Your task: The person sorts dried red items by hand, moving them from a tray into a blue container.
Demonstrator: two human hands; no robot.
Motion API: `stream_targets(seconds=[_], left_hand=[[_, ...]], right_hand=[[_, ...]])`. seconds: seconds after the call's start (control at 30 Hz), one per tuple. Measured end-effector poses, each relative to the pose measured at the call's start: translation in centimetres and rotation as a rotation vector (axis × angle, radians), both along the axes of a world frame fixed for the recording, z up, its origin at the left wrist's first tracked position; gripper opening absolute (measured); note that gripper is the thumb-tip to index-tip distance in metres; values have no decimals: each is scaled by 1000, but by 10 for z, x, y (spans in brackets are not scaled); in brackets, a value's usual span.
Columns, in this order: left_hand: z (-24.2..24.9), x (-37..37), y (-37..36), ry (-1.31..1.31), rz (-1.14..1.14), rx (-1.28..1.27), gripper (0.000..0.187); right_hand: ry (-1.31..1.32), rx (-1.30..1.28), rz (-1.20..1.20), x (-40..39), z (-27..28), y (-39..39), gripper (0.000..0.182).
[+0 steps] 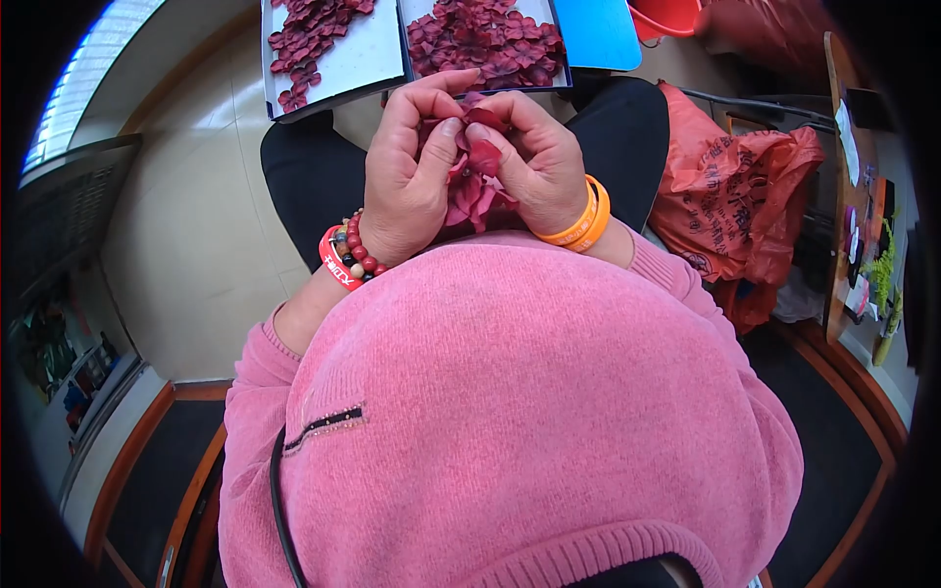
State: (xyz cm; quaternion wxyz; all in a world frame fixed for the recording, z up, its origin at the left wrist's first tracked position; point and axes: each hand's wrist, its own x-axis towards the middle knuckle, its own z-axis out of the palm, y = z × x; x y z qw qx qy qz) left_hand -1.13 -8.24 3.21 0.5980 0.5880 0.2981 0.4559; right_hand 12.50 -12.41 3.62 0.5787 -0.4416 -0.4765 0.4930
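A bunch of dark pink flower petals (475, 191) is held between my two hands, above my lap. My left hand (412, 167) has its thumb and fingers closed on the bunch from the left. From the right, my right hand (537, 162) pinches the upper petals, its thumb close to the left thumb. Just beyond the hands lie two shallow white trays: the left tray (368, 59) and the right tray (537, 12), both holding dark red petals (485, 44). The fingers hide part of the bunch.
A blue board (598, 34) adjoins the right tray, with a red basin (667, 18) behind it. A red plastic bag (725, 186) stands right of my leg. Further right is a wooden-edged shelf (838, 196). Tiled floor (211, 216) shows at left.
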Motion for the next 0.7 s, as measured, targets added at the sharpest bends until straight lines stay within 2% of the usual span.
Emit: stream_targets(seconds=[0.13, 0.27, 0.37, 0.43, 0.5, 0.6, 0.7], left_hand=[[3, -1, -2, 69, 27, 61, 10], [2, -1, -2, 19, -31, 4, 10], [2, 1, -2, -139, -62, -163, 9], [6, 0, -2, -264, -143, -367, 9], [7, -1, -1, -307, -178, -457, 9], [6, -2, 0, -335, -199, -521, 9], [6, -2, 1, -308, -180, -512, 8]], right_hand=[[-14, 41, -12, 0, -2, 0, 12], [-50, 63, -29, 1, -2, 0, 12], [184, -123, 25, 5, -1, 0, 12], [465, -271, 157, 13, -4, 4, 12], [763, -418, 277, 22, -5, 7, 11], [809, -469, 269, 22, -6, 9, 10], [626, -427, 171, 14, -7, 7, 8]])
